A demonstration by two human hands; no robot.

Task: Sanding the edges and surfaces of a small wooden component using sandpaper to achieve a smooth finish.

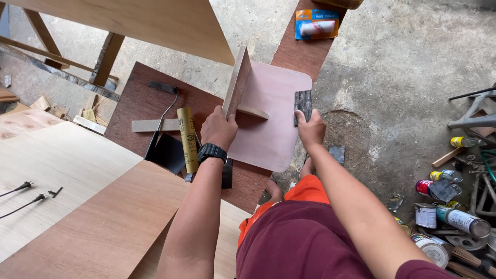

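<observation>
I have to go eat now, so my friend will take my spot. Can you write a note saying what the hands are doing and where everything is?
Left hand: grip shut on the upright wood piece, holding it on edge on the pink board.
Right hand: presses a dark sandpaper piece on the board's right edge.
The board lies on a brown panel on the floor. A yellow roll and a black tool lie left of the hand; a packaged roller lies beyond.
Done: board edge rounded. Left: cannot tell how far the sanding has got.
</observation>
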